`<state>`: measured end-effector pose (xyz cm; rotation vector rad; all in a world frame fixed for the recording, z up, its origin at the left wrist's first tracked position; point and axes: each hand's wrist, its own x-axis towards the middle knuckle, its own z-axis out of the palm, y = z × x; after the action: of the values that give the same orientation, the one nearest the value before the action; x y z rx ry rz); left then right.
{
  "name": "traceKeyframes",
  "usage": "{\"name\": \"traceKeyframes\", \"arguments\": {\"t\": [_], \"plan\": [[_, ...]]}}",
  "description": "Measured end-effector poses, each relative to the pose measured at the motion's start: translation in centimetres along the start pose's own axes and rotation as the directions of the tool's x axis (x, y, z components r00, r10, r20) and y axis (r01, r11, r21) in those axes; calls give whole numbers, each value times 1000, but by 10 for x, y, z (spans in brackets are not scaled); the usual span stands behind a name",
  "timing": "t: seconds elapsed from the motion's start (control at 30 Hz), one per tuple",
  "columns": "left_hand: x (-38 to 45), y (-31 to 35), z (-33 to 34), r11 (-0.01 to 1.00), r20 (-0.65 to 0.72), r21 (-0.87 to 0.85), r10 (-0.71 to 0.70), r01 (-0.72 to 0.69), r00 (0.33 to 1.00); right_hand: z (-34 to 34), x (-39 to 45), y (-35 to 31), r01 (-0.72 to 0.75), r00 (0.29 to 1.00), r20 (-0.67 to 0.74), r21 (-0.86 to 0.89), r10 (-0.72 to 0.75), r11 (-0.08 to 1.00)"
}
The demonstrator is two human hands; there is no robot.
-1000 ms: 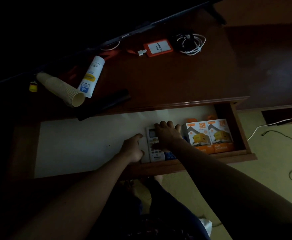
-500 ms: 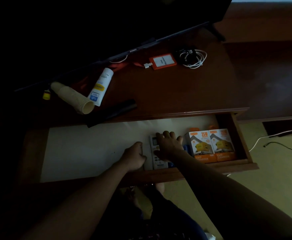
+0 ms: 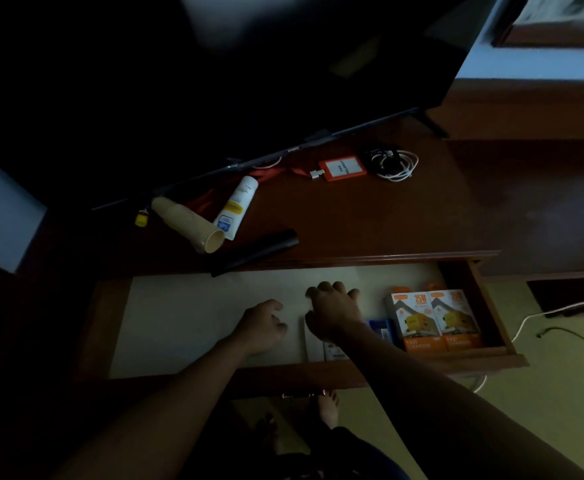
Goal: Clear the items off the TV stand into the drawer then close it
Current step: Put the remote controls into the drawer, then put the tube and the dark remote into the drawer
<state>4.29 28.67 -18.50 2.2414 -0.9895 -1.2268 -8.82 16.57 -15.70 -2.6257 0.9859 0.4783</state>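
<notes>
- Dim room, dark wooden TV stand (image 3: 370,220) with the TV (image 3: 214,81) looming over it, and the drawer (image 3: 484,306) pulled wide open underneath, pale liner showing.
- Both hands are down in the drawer. A second ago the right hand (image 3: 332,315) lay flat on the white remote (image 3: 315,344) and the left hand (image 3: 261,327) was pressed up against its side. Now the right one has lifted off with fingers spread and loose, holding nothing, and the left is half curled, just beside the remote, also empty as far as I can tell.
- So the remote looks dropped off: it lies on the drawer floor near the front, mostly hidden under the right wrist, next to a small blue thing (image 3: 379,329) and the two orange charger boxes (image 3: 434,320) at the right end.
- What that means: one item in, plenty left. Still up top are the stack of paper cups (image 3: 188,220), the white tube (image 3: 237,206), a long black thing (image 3: 256,251) at the front edge, the orange badge holder (image 3: 342,169), the coiled white cable (image 3: 396,164) and a tiny yellow thing (image 3: 140,218) by the TV.
- My guess is the hands head up for the cups or the black thing next, since they're nearest. Drawer can't close yet.
</notes>
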Motion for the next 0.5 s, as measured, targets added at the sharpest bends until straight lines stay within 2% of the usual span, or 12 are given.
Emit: {"name": "traceKeyframes", "arguments": {"t": [0.27, 0.4, 0.5], "plan": [[-23, -7, -42, 993, -185, 7, 118, -118, 976, -19, -3, -30, 52, 987, -155, 66, -41, 996], [-32, -1, -70, 967, -304, 79, 257, -244, 918, -33, 2, -45, 94, 963, -264, 129, -58, 987], [-32, 14, -91, 951, -406, 82, 305, -298, 861, -48, 10, -55, 111, 949, -307, 95, -77, 989]]}}
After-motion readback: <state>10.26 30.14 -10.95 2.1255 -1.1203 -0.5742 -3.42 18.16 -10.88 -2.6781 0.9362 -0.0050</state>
